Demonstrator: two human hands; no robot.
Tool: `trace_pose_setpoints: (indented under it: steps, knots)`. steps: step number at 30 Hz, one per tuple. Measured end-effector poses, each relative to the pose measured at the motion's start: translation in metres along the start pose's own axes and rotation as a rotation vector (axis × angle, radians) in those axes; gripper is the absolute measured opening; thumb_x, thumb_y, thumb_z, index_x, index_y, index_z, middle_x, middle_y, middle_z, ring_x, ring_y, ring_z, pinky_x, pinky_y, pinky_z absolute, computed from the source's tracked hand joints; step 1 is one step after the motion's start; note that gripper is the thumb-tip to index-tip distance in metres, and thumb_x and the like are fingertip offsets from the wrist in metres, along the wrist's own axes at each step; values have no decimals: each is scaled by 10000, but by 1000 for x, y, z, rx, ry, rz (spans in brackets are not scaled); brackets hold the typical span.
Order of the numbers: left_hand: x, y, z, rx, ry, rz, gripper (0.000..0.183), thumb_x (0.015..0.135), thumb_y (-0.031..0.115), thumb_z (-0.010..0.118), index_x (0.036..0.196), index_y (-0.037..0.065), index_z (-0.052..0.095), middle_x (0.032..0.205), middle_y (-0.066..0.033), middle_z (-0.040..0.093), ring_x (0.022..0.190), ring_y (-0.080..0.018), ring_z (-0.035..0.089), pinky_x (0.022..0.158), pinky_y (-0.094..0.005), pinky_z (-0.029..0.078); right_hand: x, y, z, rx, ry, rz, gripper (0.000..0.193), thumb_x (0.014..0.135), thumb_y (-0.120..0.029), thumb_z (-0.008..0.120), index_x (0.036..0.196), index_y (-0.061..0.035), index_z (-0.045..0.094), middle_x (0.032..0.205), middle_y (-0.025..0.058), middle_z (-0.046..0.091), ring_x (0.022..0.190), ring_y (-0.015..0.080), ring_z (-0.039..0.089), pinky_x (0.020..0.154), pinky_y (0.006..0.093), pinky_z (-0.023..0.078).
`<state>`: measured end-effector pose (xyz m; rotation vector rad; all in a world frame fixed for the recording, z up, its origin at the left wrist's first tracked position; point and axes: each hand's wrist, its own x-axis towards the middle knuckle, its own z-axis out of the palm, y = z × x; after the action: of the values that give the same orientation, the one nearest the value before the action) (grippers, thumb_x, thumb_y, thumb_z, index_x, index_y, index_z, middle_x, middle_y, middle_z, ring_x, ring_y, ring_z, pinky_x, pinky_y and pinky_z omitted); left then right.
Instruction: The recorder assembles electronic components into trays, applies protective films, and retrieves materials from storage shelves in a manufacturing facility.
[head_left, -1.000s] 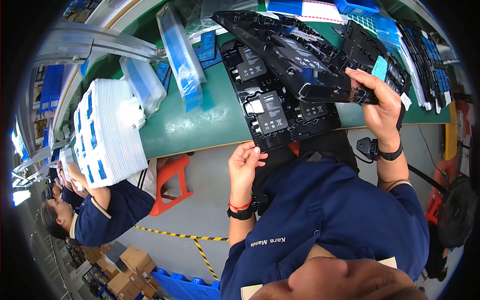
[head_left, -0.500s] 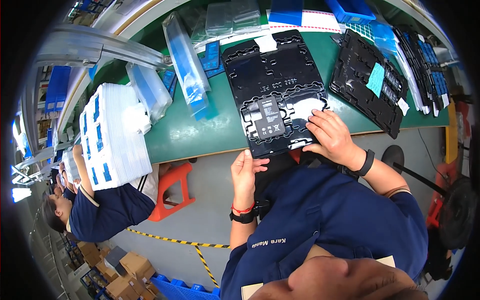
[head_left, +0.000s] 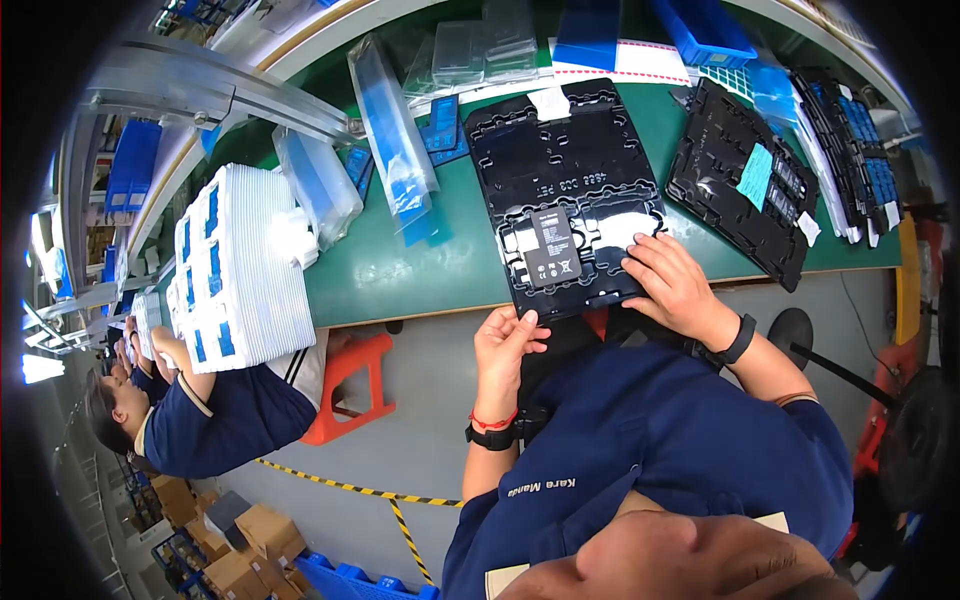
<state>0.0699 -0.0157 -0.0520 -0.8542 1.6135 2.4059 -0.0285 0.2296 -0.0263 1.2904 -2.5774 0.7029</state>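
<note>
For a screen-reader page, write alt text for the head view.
A person's left hand is at the near left corner of a black tray on a green table, the right hand at its right edge. A dark rectangular battery shows in the tray; another black tray lies to the right.

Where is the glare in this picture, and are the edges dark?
Head view: white glare on the black tray by the right hand, softer shine on the green table; head view again: far-left lamp blown out, corners black.

The picture is bright and mostly sharp. The black tray (head_left: 555, 160) and green table (head_left: 440, 285) show white glare; edges curve, corners darken.
</note>
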Motion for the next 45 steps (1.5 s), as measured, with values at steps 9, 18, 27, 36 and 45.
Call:
trace_pose_setpoints:
  steps: [9, 18, 27, 36, 45]
  knots:
    - [-2, 4, 3, -78, 9, -56, 205, 849, 110, 608, 993, -24, 551, 791, -84, 620, 668, -171, 644, 515, -230, 514, 1, 12, -5, 99, -4, -56, 484, 624, -264, 728, 1010, -15, 575, 1053, 140, 555, 1059, 317, 515, 904, 448, 406]
    - [-2, 3, -1, 42, -20, -54, 239, 841, 149, 626, 1005, -20, 583, 771, -68, 636, 673, -143, 633, 529, -224, 500, 3, 6, -10, 112, -23, -34, 491, 634, -288, 730, 1004, -4, 575, 1037, 150, 554, 1045, 333, 511, 908, 454, 400]
    - [33, 95, -77, 507, 343, 620, 223, 809, 185, 658, 862, -31, 643, 749, -69, 649, 669, -81, 563, 614, -233, 471, 57, -10, -53, 395, -98, 129, 273, 704, -160, 709, 870, 29, 604, 806, 166, 608, 763, 320, 580, 685, 358, 458]
    - [148, 211, -130, 1047, 784, 797, 459, 729, 270, 681, 1012, -79, 593, 964, -263, 611, 941, -365, 594, 827, -405, 463, 201, -22, -1, 625, -279, 162, 422, 750, -230, 683, 1050, 43, 568, 936, 176, 622, 855, 266, 623, 735, 325, 498]
    - [236, 238, -165, 1180, 643, 113, 1099, 569, 550, 744, 1305, -100, 251, 1276, -267, 430, 1181, -382, 435, 985, -413, 362, 298, -44, 87, 728, -295, 619, 702, 734, -258, 715, 1259, 57, 372, 1040, 206, 564, 649, 211, 612, 479, 293, 494]
